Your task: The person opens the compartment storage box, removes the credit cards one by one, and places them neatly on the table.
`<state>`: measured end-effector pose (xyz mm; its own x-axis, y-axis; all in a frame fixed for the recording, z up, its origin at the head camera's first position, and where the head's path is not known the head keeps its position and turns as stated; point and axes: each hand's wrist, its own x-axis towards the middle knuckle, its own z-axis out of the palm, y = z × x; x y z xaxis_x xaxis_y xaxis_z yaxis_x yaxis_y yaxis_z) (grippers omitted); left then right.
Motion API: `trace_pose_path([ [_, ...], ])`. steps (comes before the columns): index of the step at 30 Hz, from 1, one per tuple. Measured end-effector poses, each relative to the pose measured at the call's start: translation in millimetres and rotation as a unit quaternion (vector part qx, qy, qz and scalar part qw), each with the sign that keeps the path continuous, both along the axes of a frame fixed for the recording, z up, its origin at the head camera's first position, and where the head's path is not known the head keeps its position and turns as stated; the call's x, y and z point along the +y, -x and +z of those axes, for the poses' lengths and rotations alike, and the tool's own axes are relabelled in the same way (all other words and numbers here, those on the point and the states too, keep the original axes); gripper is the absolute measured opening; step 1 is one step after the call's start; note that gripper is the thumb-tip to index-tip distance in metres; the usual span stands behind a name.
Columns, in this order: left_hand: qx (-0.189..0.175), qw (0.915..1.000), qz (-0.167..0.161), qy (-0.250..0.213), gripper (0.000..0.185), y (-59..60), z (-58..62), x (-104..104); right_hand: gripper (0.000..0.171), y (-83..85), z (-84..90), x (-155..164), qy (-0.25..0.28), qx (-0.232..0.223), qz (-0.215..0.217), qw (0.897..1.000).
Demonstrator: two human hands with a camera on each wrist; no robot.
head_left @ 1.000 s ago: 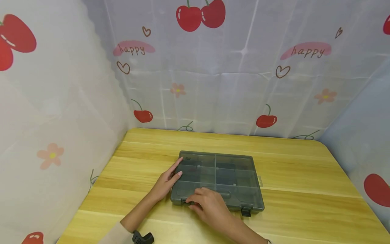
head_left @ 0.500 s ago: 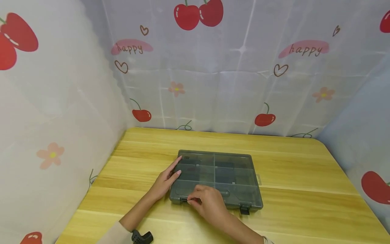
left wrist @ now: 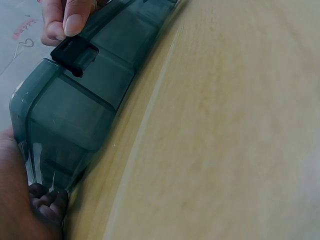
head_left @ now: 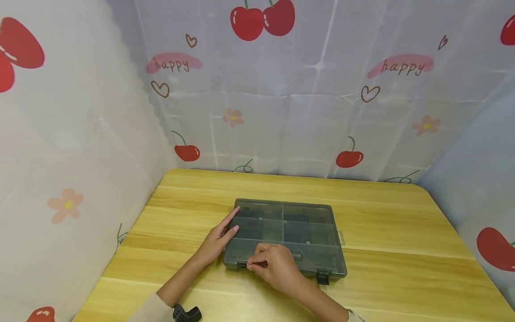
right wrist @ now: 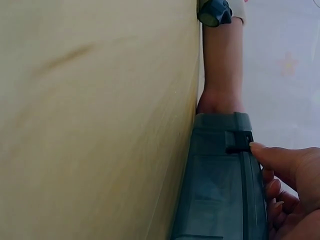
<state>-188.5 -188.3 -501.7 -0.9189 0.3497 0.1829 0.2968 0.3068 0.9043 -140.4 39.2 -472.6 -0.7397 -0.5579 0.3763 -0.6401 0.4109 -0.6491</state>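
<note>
A smoky grey see-through compartment box (head_left: 285, 237) lies with its lid down in the middle of the wooden table (head_left: 386, 273). My left hand (head_left: 231, 225) rests on the box's left edge with straight fingers and the thumb on the lid. My right hand (head_left: 254, 264) curls over the front edge and pinches the left black latch (head_left: 242, 264). In the left wrist view the thumb (left wrist: 67, 20) sits on top of that latch (left wrist: 75, 52). The right wrist view shows the thumb tip (right wrist: 260, 149) touching the latch (right wrist: 239, 141). The front right latch (head_left: 322, 278) hangs down.
Cherry-print cloth walls (head_left: 281, 112) close in the table at the back and on both sides. A black wrist-camera mount (head_left: 185, 313) sits on my left forearm. Bare wood lies around the box on all sides.
My right hand has drawn its fingers in and settled on the front left latch. The left hand and the box have stayed where they were.
</note>
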Motion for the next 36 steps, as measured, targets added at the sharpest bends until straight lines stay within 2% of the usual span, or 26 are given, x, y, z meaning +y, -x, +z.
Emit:
trace_pose_path([
  [10, 0.000, 1.0000, 0.001, 0.003, 0.056, 0.1, 2.0, 0.2, 0.008, 3.2, 0.3, 1.7, 0.012, -0.008, 0.021, 1.000],
  [14, 0.005, 1.0000, 0.003, 0.006, 0.055, 0.3, 3.0, 0.0, 0.009, 4.2, -0.8, 2.0, 0.017, 0.007, 0.030, 0.999],
  [21, 0.008, 0.9999, 0.003, 0.006, 0.055, 0.4, 3.5, 0.3, 0.009, 1.9, -2.2, 1.4, -0.042, 0.104, 0.043, 0.993],
  [27, 0.005, 0.9999, 0.001, 0.009, 0.055, 0.4, 3.2, 0.8, 0.009, 1.6, -0.5, 1.7, -0.075, 0.087, 0.038, 0.993],
  [36, -0.002, 1.0000, 0.006, 0.006, 0.055, -2.3, 3.6, 1.1, 0.011, -1.2, -1.8, -0.2, -0.114, 0.105, 0.035, 0.987],
])
